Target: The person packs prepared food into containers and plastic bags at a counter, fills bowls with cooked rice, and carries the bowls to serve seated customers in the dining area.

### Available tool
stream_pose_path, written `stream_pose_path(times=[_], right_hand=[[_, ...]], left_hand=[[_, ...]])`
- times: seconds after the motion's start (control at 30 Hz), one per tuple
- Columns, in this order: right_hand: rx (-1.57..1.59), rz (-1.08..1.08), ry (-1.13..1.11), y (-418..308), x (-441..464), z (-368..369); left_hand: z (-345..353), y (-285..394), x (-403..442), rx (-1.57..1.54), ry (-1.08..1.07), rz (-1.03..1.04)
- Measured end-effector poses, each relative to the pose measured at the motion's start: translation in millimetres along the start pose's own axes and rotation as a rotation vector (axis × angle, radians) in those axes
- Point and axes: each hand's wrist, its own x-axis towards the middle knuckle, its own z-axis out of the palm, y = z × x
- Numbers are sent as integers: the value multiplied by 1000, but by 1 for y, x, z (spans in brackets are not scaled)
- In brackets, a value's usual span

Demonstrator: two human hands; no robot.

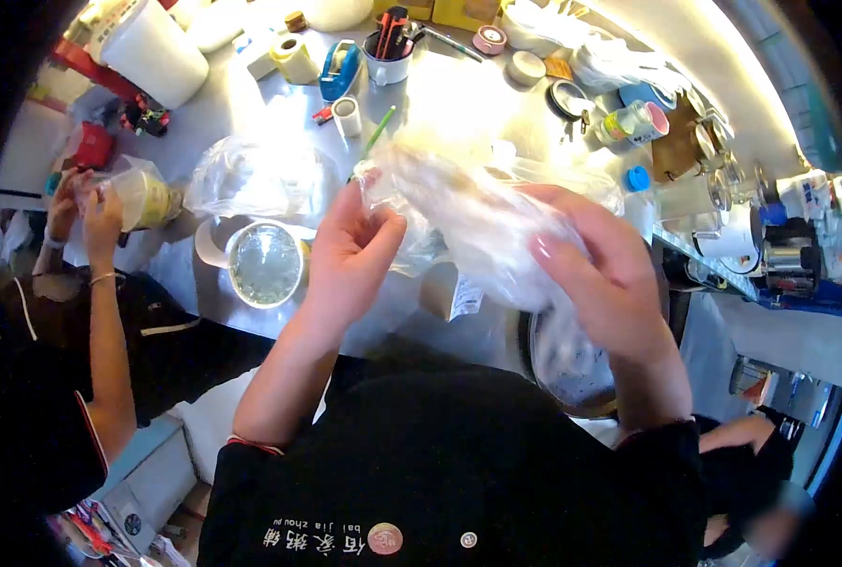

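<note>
A crumpled clear plastic bag [468,217] is stretched between my two hands above the metal counter. My left hand [350,250] pinches one end of it with thumb and fingers. My right hand [610,269] is closed round the bag's fuller, whitish part; its contents are blurred. A thin green stick [379,130] shows just beyond my left fingertips. Left of my left hand stands a round tub with a clear lid [266,265]. Below the bag, a brown container with a white label [451,291] is partly covered. Under my right forearm is a round metal-rimmed pan [572,364].
Another clear bag [260,180] lies on the counter [232,326]. Along the back are a blue tape dispenser [340,71], a mug of pens [389,64] and a jar [633,123]. At left a co-worker's hands [90,203] hold a bagged container [152,200]. Another person [747,463] is at lower right.
</note>
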Motion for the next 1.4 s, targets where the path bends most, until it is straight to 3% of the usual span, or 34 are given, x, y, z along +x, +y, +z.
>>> stream_pose_path(times=[0.03, 0.17, 0.27, 0.33, 0.4, 0.5, 0.63, 0.8, 0.87, 1.0, 1.07, 1.13, 1.2, 1.27, 1.33, 1.4], right_hand=[[39, 99, 65, 3, 11, 9], [-63, 187, -16, 29, 51, 21], [80, 356, -48, 46, 73, 33], [-273, 349, -116, 57, 87, 37], [-448, 226, -92, 61, 92, 42], [-800, 57, -239, 59, 93, 48], [-771, 28, -130, 33, 110, 22], [-808, -26, -21, 21, 157, -20], [-889, -15, -61, 25, 190, -36], [-952, -96, 107, 43, 273, -54], [-856, -248, 264, 55, 319, -46], [-817, -237, 297, 51, 373, -22], [-1071, -506, 468, 45, 423, 9], [-1174, -530, 492, 38, 456, 31], [-1322, -405, 339, 30, 481, 36], [-1454, -501, 363, 39, 492, 35]], left_hand=[[-6, 0, -3, 16, -14, -3], [-9, 8, -2, 56, 11, 27], [-4, 9, -2, -14, 75, 29], [0, 10, -4, -12, 87, -15], [-5, 9, -8, 17, 47, -22], [-5, 11, -8, 51, 5, -59], [-6, 13, -3, 10, 2, -42], [-2, 31, 0, 26, -34, -170], [-11, 34, 2, 142, -192, -244], [-22, 54, 10, 257, -442, -298], [-31, 54, 15, 224, -499, -211], [-36, 50, 20, -48, -512, -343], [-41, 39, 23, -103, -545, -349], [-42, 35, 26, -47, -602, -263], [-44, 39, 30, -99, -626, -305], [-51, 39, 32, -71, -612, -261]])
